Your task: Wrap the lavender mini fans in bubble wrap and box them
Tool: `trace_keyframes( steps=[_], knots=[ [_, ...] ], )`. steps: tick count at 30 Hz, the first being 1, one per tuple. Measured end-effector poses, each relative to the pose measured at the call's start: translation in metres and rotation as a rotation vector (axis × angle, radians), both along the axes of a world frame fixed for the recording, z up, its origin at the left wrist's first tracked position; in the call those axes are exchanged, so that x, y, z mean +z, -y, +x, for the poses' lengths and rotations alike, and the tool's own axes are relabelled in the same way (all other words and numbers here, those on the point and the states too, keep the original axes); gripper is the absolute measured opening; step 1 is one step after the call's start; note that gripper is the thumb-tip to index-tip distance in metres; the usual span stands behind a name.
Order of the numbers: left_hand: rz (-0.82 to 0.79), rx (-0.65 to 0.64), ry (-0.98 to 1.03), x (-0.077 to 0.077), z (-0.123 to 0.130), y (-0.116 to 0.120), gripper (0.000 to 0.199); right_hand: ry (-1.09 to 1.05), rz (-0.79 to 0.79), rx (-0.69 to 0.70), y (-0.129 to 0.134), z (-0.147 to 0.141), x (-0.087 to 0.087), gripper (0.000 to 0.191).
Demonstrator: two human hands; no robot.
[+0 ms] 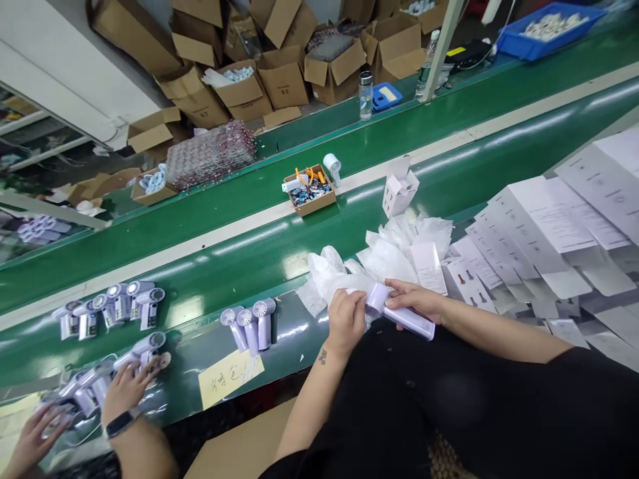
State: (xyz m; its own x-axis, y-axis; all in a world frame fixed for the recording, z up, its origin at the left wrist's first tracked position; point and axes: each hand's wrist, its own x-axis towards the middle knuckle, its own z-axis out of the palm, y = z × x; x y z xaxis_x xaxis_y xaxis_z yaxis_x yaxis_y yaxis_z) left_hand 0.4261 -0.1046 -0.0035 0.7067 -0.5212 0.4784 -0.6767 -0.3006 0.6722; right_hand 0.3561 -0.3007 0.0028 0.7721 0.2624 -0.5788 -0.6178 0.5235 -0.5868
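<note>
My right hand is wrapped round the upper handle of a pale purple handheld device, which lies tilted above my lap. By the round head of the device, my left hand has its fingers closed on a clear plastic bag. Behind my hands, white plastic bags are heaped on the bench, with a printed white card leaning at their right side. Left of my left hand, three more purple devices stand close together beside a yellow handwritten paper.
A co-worker's hands touch purple devices at the lower left. A green conveyor belt crosses the view. It bears a small carton of parts and a white box. Printed leaflets and folded white boxes fill the right side.
</note>
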Motion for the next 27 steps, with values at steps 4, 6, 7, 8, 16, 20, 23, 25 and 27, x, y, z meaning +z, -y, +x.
trace_keyframes(
  steps=[4, 6, 7, 8, 16, 20, 23, 25, 27],
  knots=[
    [0.132, -0.006, 0.38, -0.013, -0.016, -0.002, 0.023, -0.028, -0.028, -0.076, 0.002, -0.014, 0.002, 0.049],
    [0.17, 0.0, 0.441, -0.014, -0.021, 0.001, 0.026, -0.054, -0.065, -0.147, 0.001, -0.018, 0.006, 0.045],
    [0.169, -0.008, 0.45, -0.013, -0.022, 0.005, 0.027, -0.062, -0.079, -0.175, 0.0, -0.02, 0.007, 0.044],
    [0.158, -0.022, 0.448, -0.011, -0.022, 0.01, 0.026, -0.062, -0.085, -0.193, -0.001, -0.021, 0.009, 0.042],
    [0.204, -0.393, 0.612, 0.011, -0.003, 0.029, 0.028, -0.056, 0.143, -0.215, 0.004, -0.025, 0.015, 0.05],
    [0.198, -0.275, 0.586, 0.011, 0.004, 0.026, 0.027, -0.096, 0.07, -0.271, 0.004, -0.025, 0.016, 0.039],
    [0.218, -0.414, 0.593, 0.005, 0.0, 0.031, 0.027, -0.11, 0.071, -0.386, 0.003, -0.02, 0.018, 0.036],
    [0.224, -0.486, 0.591, -0.002, -0.002, 0.033, 0.026, -0.155, 0.094, -0.455, 0.003, -0.015, 0.018, 0.033],
    [0.203, -0.34, 0.5, -0.006, -0.002, 0.033, 0.022, -0.21, 0.105, -0.495, 0.001, -0.012, 0.016, 0.029]
  ],
)
